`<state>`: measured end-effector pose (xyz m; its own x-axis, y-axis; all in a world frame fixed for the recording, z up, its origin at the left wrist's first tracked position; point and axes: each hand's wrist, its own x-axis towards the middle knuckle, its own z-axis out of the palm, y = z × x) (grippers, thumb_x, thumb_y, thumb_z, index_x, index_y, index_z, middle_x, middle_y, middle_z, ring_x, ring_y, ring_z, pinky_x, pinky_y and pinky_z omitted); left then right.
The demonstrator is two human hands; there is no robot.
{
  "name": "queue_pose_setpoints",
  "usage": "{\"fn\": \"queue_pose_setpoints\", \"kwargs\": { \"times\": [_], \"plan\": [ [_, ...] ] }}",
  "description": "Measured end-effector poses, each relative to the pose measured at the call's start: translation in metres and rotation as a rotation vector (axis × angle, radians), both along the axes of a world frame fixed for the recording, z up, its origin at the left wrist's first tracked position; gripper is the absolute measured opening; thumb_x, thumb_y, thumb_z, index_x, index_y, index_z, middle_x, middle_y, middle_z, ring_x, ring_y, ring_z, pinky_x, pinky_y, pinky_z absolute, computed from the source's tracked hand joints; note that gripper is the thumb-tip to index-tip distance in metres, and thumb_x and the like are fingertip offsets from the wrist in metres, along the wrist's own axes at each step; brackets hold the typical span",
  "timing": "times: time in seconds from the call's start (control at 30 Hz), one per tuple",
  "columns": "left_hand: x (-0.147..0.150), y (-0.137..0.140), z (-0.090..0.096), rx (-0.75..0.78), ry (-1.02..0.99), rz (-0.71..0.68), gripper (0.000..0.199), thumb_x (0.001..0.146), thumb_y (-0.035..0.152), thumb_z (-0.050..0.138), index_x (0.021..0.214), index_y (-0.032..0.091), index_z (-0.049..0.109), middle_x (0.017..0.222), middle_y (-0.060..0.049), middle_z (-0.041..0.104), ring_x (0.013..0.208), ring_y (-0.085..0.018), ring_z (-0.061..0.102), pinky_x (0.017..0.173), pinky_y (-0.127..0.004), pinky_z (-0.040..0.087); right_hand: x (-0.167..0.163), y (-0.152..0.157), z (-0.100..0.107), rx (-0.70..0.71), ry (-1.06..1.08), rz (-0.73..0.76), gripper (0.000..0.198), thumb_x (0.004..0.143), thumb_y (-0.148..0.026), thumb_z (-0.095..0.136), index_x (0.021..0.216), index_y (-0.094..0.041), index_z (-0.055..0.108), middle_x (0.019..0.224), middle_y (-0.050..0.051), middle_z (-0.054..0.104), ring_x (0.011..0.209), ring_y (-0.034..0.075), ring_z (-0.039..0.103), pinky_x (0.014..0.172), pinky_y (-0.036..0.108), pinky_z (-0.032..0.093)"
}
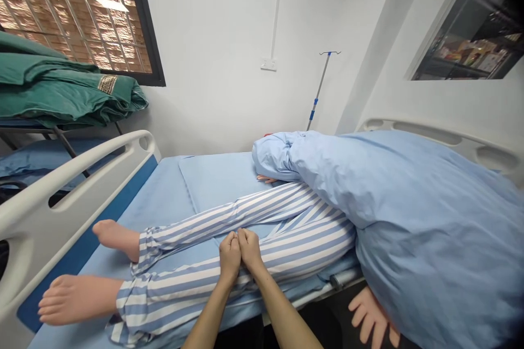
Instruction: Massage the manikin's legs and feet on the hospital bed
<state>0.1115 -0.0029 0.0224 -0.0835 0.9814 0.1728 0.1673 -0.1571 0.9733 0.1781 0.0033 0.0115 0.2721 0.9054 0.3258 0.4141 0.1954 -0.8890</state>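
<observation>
Blue-and-white striped trousers (307,242), worn by a lying figure, are directly below the grips. The left grip (229,255) and right grip (249,250) are curled into fists, together side by side over the nearer trouser leg; whether any cloth is pinched inside cannot be told.

Underneath is one bed with a pale blue sheet (216,174). Left of the grips, the two trouser legs end in two bare feet (79,300), near a cream footboard (45,240) cut off by the left edge. Right of the grips, one blue quilt (426,240) hides the figure above the hips; two hands (370,313) show from under it, the farther one mostly covered. It also partly hides the headboard (429,130).

Beyond the grips, a white wall (213,22) carries one socket plate (268,64); one hooked pole (322,84) has its base hidden. Far left are one barred window (61,11) and a green cloth bundle (61,92), both cut off. Far right, a second window (462,38) shows contents hard to make out.
</observation>
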Motion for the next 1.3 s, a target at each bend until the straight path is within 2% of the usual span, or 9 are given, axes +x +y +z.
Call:
{"fn": "queue_pose_setpoints", "kwargs": {
  "times": [0.23, 0.5, 0.63, 0.73, 0.83, 0.97, 1.07, 1.3],
  "plan": [
    [0.006, 0.005, 0.008, -0.011, -0.158, -0.017, 0.018, 0.066, 0.018, 0.034, 0.048, 0.018, 0.03, 0.044, 0.006, 0.03, 0.044, -0.008, 0.03, 0.045, -0.02, 0.026, 0.003, -0.001, 0.002, 0.031, 0.066, 0.019, 0.033, 0.077, -0.027, 0.031, 0.047, -0.016, 0.037, 0.045, -0.004, 0.037, 0.046, 0.008, 0.032, 0.045, 0.02, 0.022],
    [0.005, -0.001, -0.003, 0.062, 0.126, 0.039, 0.019, 0.069, 0.018, 0.031, 0.051, 0.018, 0.032, 0.046, 0.005, 0.037, 0.048, -0.009, 0.035, 0.051, -0.021, 0.025, 0.004, 0.002, -0.001, 0.005, 0.116, 0.031, 0.032, 0.076, -0.033, 0.035, 0.049, -0.017, 0.035, 0.047, -0.004, 0.032, 0.049, 0.008, 0.03, 0.045, 0.019, 0.024],
    [0.004, 0.0, -0.003, 0.088, 0.16, -0.039, 0.018, 0.069, 0.018, 0.031, 0.051, 0.018, 0.032, 0.047, 0.004, 0.037, 0.05, -0.009, 0.035, 0.051, -0.021, 0.024, 0.011, 0.003, 0.012, -0.015, 0.121, 0.04, 0.033, 0.076, -0.034, 0.035, 0.048, -0.017, 0.031, 0.046, -0.005, 0.028, 0.047, 0.008, 0.028, 0.045, 0.019, 0.023],
    [0.005, 0.0, -0.004, 0.096, 0.193, -0.083, 0.018, 0.069, 0.02, 0.031, 0.052, 0.018, 0.032, 0.048, 0.004, 0.035, 0.05, -0.009, 0.035, 0.052, -0.021, 0.023, 0.018, 0.003, 0.027, 0.035, 0.076, 0.04, 0.034, 0.076, -0.034, 0.036, 0.047, -0.017, 0.028, 0.046, -0.006, 0.024, 0.047, 0.007, 0.026, 0.045, 0.019, 0.022],
    [0.005, -0.001, -0.005, 0.092, 0.205, -0.082, 0.018, 0.07, 0.02, 0.03, 0.052, 0.018, 0.032, 0.048, 0.004, 0.034, 0.05, -0.009, 0.034, 0.052, -0.021, 0.022, 0.02, 0.003, 0.028, 0.045, 0.062, 0.066, 0.034, 0.076, -0.034, 0.035, 0.048, -0.017, 0.028, 0.046, -0.006, 0.024, 0.046, 0.007, 0.026, 0.045, 0.019, 0.021],
    [0.005, 0.0, -0.008, 0.084, 0.181, -0.081, 0.017, 0.068, 0.019, 0.03, 0.051, 0.018, 0.031, 0.048, 0.004, 0.034, 0.05, -0.009, 0.033, 0.052, -0.021, 0.023, 0.019, 0.004, 0.011, -0.029, 0.077, 0.082, 0.035, 0.075, -0.033, 0.035, 0.045, -0.017, 0.03, 0.044, -0.006, 0.027, 0.044, 0.007, 0.027, 0.044, 0.02, 0.021],
    [0.008, 0.002, -0.006, 0.063, 0.149, -0.088, 0.017, 0.067, 0.019, 0.032, 0.05, 0.018, 0.031, 0.047, 0.004, 0.034, 0.049, -0.008, 0.033, 0.05, -0.02, 0.023, 0.021, 0.005, 0.002, -0.026, 0.106, 0.071, 0.034, 0.074, -0.033, 0.036, 0.045, -0.017, 0.031, 0.044, -0.006, 0.028, 0.044, 0.007, 0.027, 0.044, 0.02, 0.022],
    [0.022, 0.005, 0.02, 0.04, -0.096, -0.037, 0.017, 0.066, 0.02, 0.033, 0.049, 0.018, 0.03, 0.046, 0.005, 0.03, 0.047, -0.008, 0.03, 0.048, -0.02, 0.026, 0.026, 0.007, 0.004, 0.017, 0.149, 0.073, 0.032, 0.075, -0.031, 0.034, 0.047, -0.016, 0.036, 0.046, -0.005, 0.029, 0.048, 0.008, 0.028, 0.045, 0.02, 0.023]
  ]
}}
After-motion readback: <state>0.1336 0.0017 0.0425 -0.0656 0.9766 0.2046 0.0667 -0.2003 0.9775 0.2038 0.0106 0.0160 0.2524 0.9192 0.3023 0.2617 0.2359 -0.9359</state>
